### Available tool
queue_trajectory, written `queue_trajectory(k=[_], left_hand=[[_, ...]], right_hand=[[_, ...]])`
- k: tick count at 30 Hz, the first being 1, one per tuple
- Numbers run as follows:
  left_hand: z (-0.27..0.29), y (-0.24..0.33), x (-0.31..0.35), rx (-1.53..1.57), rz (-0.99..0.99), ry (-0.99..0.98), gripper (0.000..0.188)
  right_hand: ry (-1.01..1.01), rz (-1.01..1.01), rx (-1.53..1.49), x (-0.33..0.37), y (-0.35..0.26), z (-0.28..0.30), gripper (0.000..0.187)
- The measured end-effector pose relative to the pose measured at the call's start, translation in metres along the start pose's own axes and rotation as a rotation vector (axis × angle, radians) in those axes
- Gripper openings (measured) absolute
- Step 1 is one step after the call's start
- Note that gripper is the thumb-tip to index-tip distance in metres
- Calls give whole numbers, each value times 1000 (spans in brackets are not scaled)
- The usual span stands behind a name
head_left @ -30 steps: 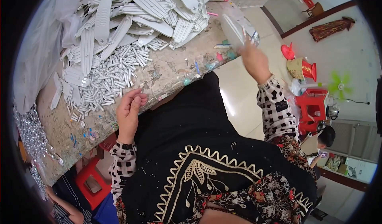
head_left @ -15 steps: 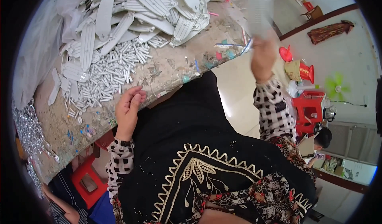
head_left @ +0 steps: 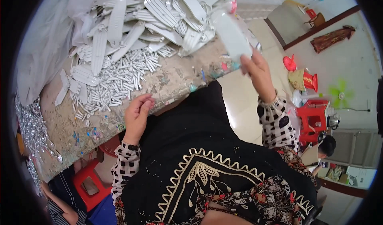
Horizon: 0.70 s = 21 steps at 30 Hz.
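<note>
My right hand (head_left: 259,74) grips one end of a long, flat white plastic piece (head_left: 232,35), pinched between thumb and fingers. Motion blurs this piece slightly, and it slants up and left over the table's right edge. Beside it lies a heap of similar oblong white plastic pieces (head_left: 161,11), some smooth and some ribbed. My left hand (head_left: 137,119) hovers by the table's near edge, fingers half bent and nothing visible in it. Just beyond that hand spreads a pile of small white-and-grey pegs (head_left: 119,79).
The worn, paint-spotted table (head_left: 175,75) slants across the view. Clear plastic sheeting (head_left: 44,45) hangs at left above silvery tinsel (head_left: 34,125). Red stools (head_left: 89,185) stand below the table and at right. Another person's arm (head_left: 62,205) shows lower left; someone (head_left: 321,149) is at far right.
My right hand has come lower, and the white piece has swung left from upright to a slant over the table edge. The scene has shifted slightly rightward; my left hand keeps much the same pose.
</note>
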State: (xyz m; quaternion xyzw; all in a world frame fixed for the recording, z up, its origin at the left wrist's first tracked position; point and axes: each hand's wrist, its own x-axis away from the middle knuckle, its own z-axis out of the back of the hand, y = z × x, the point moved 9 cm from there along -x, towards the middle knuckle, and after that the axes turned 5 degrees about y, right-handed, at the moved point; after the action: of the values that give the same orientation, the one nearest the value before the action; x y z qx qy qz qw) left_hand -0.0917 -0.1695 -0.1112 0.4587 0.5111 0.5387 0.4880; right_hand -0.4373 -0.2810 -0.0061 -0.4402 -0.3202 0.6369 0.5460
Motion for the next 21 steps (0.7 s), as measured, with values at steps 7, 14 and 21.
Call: queue_trajectory(k=[7,14,21], left_hand=[[1,3,2,-33,-17,-10,29],[3,4,3,-56,-31,-20,32],[2,3,2,-64,-54,-46,31]], right_hand=[[-403,-376,-823,39,-11,-67,43],[-728,-425,-1048,60,-25,-98,56],[-797,-338,-939,64,-40,-105,57]])
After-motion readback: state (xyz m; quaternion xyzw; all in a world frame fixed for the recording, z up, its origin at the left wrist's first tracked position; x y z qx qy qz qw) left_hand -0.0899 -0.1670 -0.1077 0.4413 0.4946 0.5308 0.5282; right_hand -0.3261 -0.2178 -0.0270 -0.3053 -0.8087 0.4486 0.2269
